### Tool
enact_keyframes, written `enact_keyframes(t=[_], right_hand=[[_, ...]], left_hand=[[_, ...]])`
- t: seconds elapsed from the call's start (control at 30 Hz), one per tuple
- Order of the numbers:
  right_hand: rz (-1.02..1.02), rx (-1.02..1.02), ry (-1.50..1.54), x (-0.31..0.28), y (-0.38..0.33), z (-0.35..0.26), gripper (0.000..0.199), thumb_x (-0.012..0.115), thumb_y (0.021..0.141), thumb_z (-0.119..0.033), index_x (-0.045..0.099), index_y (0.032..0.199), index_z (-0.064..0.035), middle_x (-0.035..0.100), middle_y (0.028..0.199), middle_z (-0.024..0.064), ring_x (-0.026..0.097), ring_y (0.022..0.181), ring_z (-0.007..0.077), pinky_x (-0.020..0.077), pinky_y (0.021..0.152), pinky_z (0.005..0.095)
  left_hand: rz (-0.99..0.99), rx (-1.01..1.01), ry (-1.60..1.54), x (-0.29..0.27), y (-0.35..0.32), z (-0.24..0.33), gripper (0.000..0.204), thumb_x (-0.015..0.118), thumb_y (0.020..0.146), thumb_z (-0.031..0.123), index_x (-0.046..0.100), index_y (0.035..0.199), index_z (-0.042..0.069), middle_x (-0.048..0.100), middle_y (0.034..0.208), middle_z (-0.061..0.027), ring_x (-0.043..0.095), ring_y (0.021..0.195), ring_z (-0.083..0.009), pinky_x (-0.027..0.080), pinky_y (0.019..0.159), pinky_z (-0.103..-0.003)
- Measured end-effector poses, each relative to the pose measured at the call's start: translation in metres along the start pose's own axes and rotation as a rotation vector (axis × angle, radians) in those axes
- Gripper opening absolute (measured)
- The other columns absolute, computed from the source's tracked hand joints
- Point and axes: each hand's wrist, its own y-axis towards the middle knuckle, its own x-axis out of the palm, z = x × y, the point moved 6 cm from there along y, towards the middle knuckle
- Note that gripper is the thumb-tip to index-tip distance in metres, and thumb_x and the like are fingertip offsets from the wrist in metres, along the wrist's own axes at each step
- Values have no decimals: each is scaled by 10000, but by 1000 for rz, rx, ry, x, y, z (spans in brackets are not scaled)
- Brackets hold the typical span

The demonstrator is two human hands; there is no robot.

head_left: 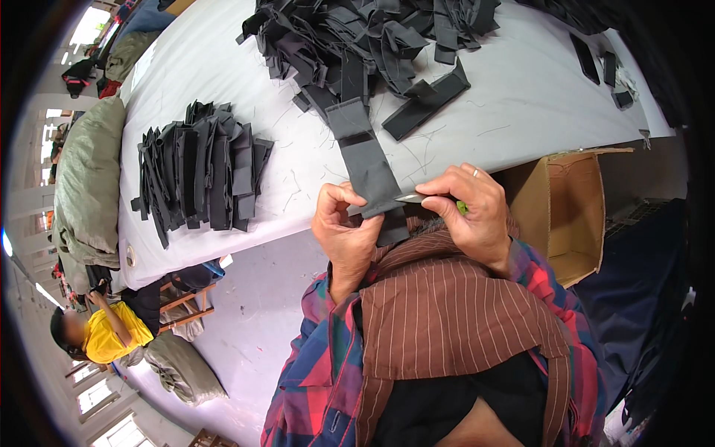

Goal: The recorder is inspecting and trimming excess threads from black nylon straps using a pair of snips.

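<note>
My left hand [346, 227] pinches a dark grey fabric strip [369, 165] near its lower end, just past the table's front edge. The strip's far end lies up against the big heap. Closed around small thread snips [407, 199], my right hand [468, 207] holds their pointed metal tip at the strip's right edge. A bit of green shows at the palm; most of the snips is hidden by my fingers. A folded dark strip [426, 104] lies on the table just beyond my hands.
A loose heap of dark strips [350, 37] covers the far middle of the white table [298, 149]. Neater stacked strips [201, 171] stand at left. An open cardboard box [573, 212] is at right below the edge. A person in yellow [115, 331] is at far left.
</note>
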Motion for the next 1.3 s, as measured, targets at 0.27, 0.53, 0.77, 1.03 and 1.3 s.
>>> enact_keyframes(t=[0.27,0.53,0.77,1.03,1.3], right_hand=[[33,98,49,-4,-1,5,146,721,726,-113,649,847,-72,608,719,50,539,625,224,418,597,317],[54,85,-40,5,-1,1,179,720,733,-135,650,889,-81,592,728,50,542,638,225,413,595,318],[111,100,-93,8,-2,-2,191,714,744,-147,651,916,-93,590,737,42,551,648,219,420,593,323],[127,88,-127,9,-3,-5,190,715,743,-147,650,915,-98,593,741,35,556,652,219,419,592,324],[131,76,-110,10,-5,-5,141,715,738,-135,660,861,-96,616,740,43,553,633,228,413,588,324]], left_hand=[[44,68,78,-6,1,-2,284,698,707,-88,477,822,49,623,894,-84,587,843,-116,449,773,-240],[113,355,479,3,-4,12,320,703,671,-113,459,798,51,612,837,-93,588,825,-170,430,807,-266],[166,434,536,0,-4,11,323,709,667,-114,461,791,52,616,812,-97,591,819,-181,434,798,-276],[251,454,507,-1,-4,15,302,730,583,-65,514,732,85,636,759,-83,606,707,-251,399,852,-367],[139,474,533,2,-5,17,338,706,646,-123,458,786,58,621,833,-110,579,806,-206,423,793,-298]])
